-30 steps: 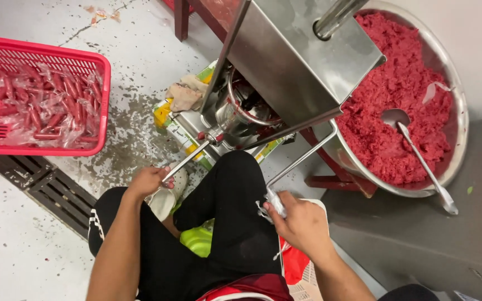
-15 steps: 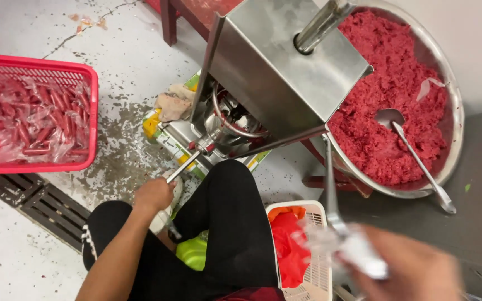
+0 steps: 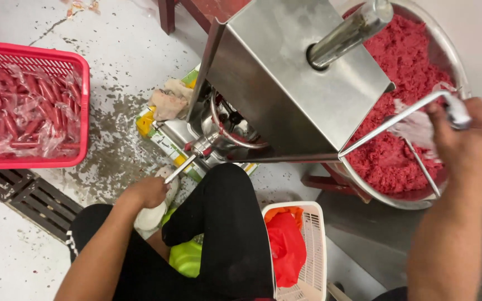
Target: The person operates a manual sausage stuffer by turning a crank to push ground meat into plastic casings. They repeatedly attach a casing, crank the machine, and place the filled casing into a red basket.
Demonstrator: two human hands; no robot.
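Two hands work the sausage stuffer (image 3: 297, 83): left hand (image 3: 149, 192) pinches the nozzle (image 3: 181, 169) at seven o'clock, right hand (image 3: 467, 136) clenches the crank handle (image 3: 397, 120) at three o'clock; filling appears underway, wanting steady cranking.

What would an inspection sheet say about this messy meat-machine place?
Surface: grey concrete floor, speckled with bits, with a drain grate.
Job's things: steel machine; crank handle; nozzle; bowl of ground pink meat.
Clutter: red basket of sausages, rag, white basket with red bag.
Grippers: left hand at nozzle; right hand grips crank.
Cables: nothing seen.
Surroundings: red stand, pale wall.
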